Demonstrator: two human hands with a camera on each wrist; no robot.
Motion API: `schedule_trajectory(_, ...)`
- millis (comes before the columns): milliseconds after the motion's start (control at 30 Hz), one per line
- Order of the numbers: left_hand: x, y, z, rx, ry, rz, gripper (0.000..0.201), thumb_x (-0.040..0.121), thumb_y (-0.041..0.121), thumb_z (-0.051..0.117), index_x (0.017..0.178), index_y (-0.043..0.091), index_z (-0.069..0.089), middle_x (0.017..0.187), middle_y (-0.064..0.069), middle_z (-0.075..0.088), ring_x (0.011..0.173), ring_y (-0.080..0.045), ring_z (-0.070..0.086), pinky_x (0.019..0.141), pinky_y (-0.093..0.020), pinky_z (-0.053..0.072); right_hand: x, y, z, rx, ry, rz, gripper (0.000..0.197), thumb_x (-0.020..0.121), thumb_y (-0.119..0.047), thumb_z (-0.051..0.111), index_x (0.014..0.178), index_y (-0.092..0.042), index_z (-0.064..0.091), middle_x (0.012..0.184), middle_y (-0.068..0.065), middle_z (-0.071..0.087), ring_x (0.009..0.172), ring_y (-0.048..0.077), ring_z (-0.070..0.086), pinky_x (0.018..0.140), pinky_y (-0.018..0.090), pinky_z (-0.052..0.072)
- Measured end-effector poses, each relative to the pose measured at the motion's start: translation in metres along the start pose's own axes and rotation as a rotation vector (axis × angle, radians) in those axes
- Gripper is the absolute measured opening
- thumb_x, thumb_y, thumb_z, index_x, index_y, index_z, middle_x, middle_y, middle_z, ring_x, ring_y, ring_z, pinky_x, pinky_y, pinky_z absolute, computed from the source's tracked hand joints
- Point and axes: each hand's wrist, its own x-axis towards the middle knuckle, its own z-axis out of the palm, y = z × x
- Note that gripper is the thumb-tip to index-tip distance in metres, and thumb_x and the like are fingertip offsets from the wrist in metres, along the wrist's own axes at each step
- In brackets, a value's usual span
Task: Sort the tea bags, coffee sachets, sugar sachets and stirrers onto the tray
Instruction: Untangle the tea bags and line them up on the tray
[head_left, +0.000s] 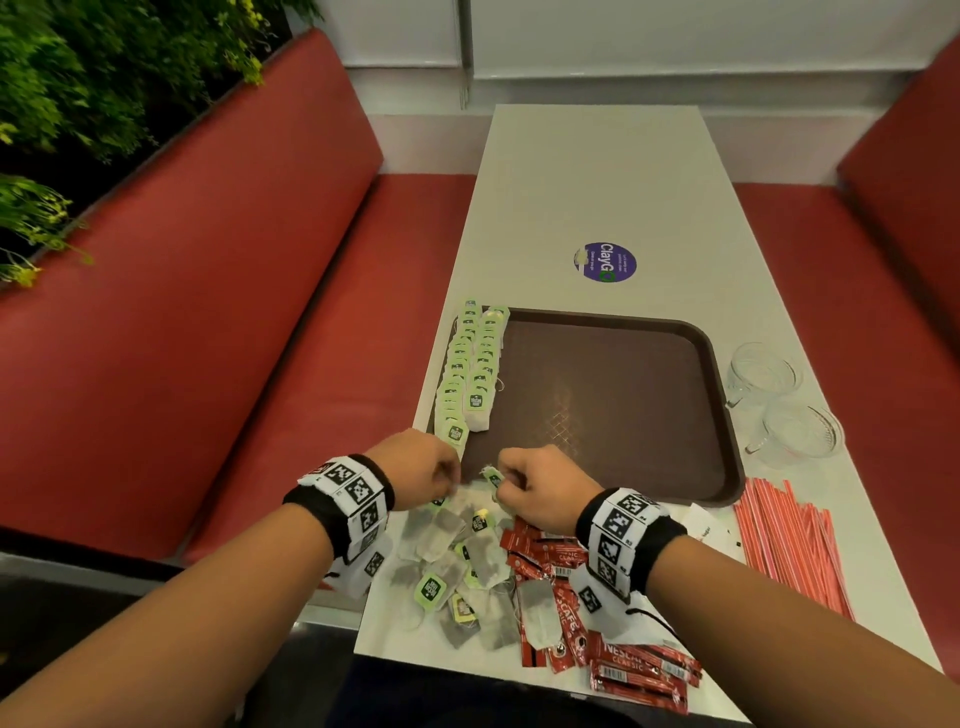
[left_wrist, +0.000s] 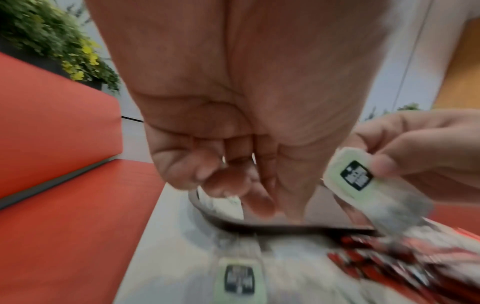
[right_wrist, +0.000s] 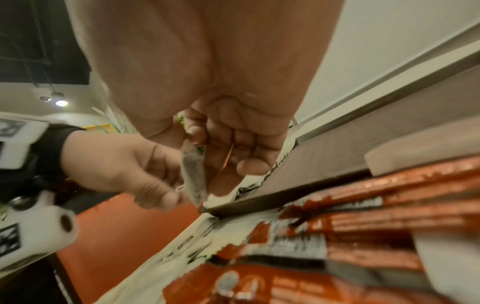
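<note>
A brown tray (head_left: 623, 405) lies mid-table, with two rows of green-tagged tea bags (head_left: 470, 374) along its left edge. My right hand (head_left: 506, 480) pinches one tea bag (head_left: 492, 477) by its green tag (left_wrist: 358, 176) above the tray's near left corner; the bag (right_wrist: 193, 172) hangs down. My left hand (head_left: 448, 475) is just left of it, fingers curled, thumb and finger pinched on a thin white string loop (right_wrist: 179, 188) beside the bag. Loose tea bags (head_left: 457, 566), red coffee sachets (head_left: 644, 675), white sugar sachets (head_left: 706, 525) and red-striped stirrers (head_left: 789, 540) lie on the table in front of the tray.
Two glass cups (head_left: 763, 371) (head_left: 800, 431) stand right of the tray. A round purple sticker (head_left: 605, 261) is on the table beyond it. Red bench seats (head_left: 234, 312) flank the narrow white table (head_left: 597, 171); plants (head_left: 78, 78) fill the far left.
</note>
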Motion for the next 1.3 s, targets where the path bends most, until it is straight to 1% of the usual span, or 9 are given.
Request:
schedule_trajectory(133, -0.014, -0.004, 0.017, 0.063, -0.157, 0.063, 0.024, 0.077, 0.03, 0.078, 0.099, 0.031, 0.066, 0.098, 0.011, 0.066, 0.088, -0.01, 0.061, 0.076, -0.027, 0.05, 0.0, 0.001, 0.002, 0.045, 0.008, 0.053, 0.037, 0.084, -0.018, 0.06, 0.061, -0.02, 0.03, 0.055, -0.004, 0.035, 0.056, 0.022, 0.051, 0.054, 0.04, 0.046)
schedule_trajectory(267, -0.023, -0.007, 0.033, 0.196, -0.197, 0.112, 0.037, 0.072, 0.036, 0.082, 0.099, 0.028, 0.058, 0.108, 0.009, 0.051, 0.088, -0.014, 0.054, 0.072, -0.028, 0.045, 0.002, 0.004, 0.005, 0.087, 0.0, 0.099, 0.036, 0.082, -0.015, 0.056, 0.061, -0.021, 0.028, 0.059, 0.001, 0.037, 0.07, 0.032, 0.069, 0.05, 0.035, 0.043)
schedule_trajectory(333, -0.027, -0.009, 0.04, 0.214, -0.165, 0.137, 0.038, 0.072, 0.039, 0.079, 0.101, 0.029, 0.057, 0.107, 0.01, 0.045, 0.089, -0.017, 0.056, 0.073, -0.03, 0.049, 0.002, 0.002, 0.005, 0.075, -0.01, 0.083, 0.035, 0.081, -0.01, 0.054, 0.061, -0.022, 0.027, 0.06, 0.003, 0.037, 0.067, 0.034, 0.067, 0.049, 0.03, 0.035)
schedule_trajectory(400, -0.03, -0.01, 0.045, 0.198, -0.136, 0.149, 0.036, 0.072, 0.042, 0.075, 0.101, 0.031, 0.055, 0.106, 0.012, 0.044, 0.087, -0.016, 0.057, 0.075, -0.033, 0.052, 0.002, -0.002, 0.004, 0.064, -0.007, 0.056, 0.035, 0.081, -0.005, 0.053, 0.061, -0.021, 0.028, 0.06, 0.0, 0.034, 0.052, 0.02, 0.048, 0.05, 0.027, 0.029)
schedule_trajectory(500, -0.032, -0.009, 0.047, 0.164, -0.107, 0.159, 0.03, 0.075, 0.041, 0.07, 0.101, 0.033, 0.057, 0.106, 0.015, 0.051, 0.091, -0.012, 0.058, 0.079, -0.03, 0.05, 0.001, -0.007, 0.003, 0.06, -0.009, 0.019, 0.032, 0.082, -0.002, 0.053, 0.066, -0.02, 0.032, 0.062, -0.004, 0.035, 0.054, 0.012, 0.028, 0.051, 0.027, 0.027)
schedule_trajectory(700, -0.036, -0.004, 0.028, 0.114, 0.015, 0.151, 0.023, 0.089, 0.037, 0.059, 0.107, 0.026, 0.069, 0.105, 0.008, 0.067, 0.093, -0.016, 0.063, 0.079, -0.031, 0.05, -0.003, -0.008, 0.004, 0.086, -0.065, 0.033, 0.02, 0.083, -0.013, 0.062, 0.098, -0.022, 0.053, 0.078, 0.006, 0.061, 0.061, 0.016, 0.047, 0.058, 0.03, 0.041)
schedule_trajectory(833, -0.035, 0.005, 0.006, 0.054, 0.181, 0.215, 0.022, 0.098, 0.04, 0.054, 0.109, 0.027, 0.068, 0.102, 0.009, 0.067, 0.091, -0.013, 0.061, 0.078, -0.031, 0.047, 0.0, -0.009, 0.006, 0.076, -0.076, -0.01, 0.021, 0.084, -0.02, 0.067, 0.105, -0.025, 0.063, 0.089, -0.012, 0.064, 0.076, 0.002, 0.057, 0.07, 0.023, 0.046)
schedule_trajectory(1100, -0.024, 0.03, -0.021, -0.019, 0.303, 0.259, 0.016, 0.098, 0.035, 0.057, 0.102, 0.025, 0.068, 0.095, 0.008, 0.066, 0.088, -0.012, 0.057, 0.079, -0.031, 0.045, 0.01, -0.011, 0.0, 0.121, -0.018, -0.082, 0.006, 0.09, -0.027, 0.069, 0.093, -0.022, 0.07, 0.089, -0.006, 0.07, 0.085, 0.01, 0.064, 0.078, 0.033, 0.052)
schedule_trajectory(1300, -0.013, 0.029, -0.017, -0.161, 0.342, 0.197, 0.01, 0.092, 0.027, 0.065, 0.101, 0.026, 0.07, 0.091, 0.011, 0.067, 0.082, -0.008, 0.057, 0.076, -0.027, 0.047, 0.015, -0.003, -0.008, 0.145, 0.038, -0.02, 0.019, 0.092, -0.031, 0.069, 0.078, -0.036, 0.058, 0.07, -0.012, 0.059, 0.062, -0.002, 0.052, 0.059, 0.016, 0.038)
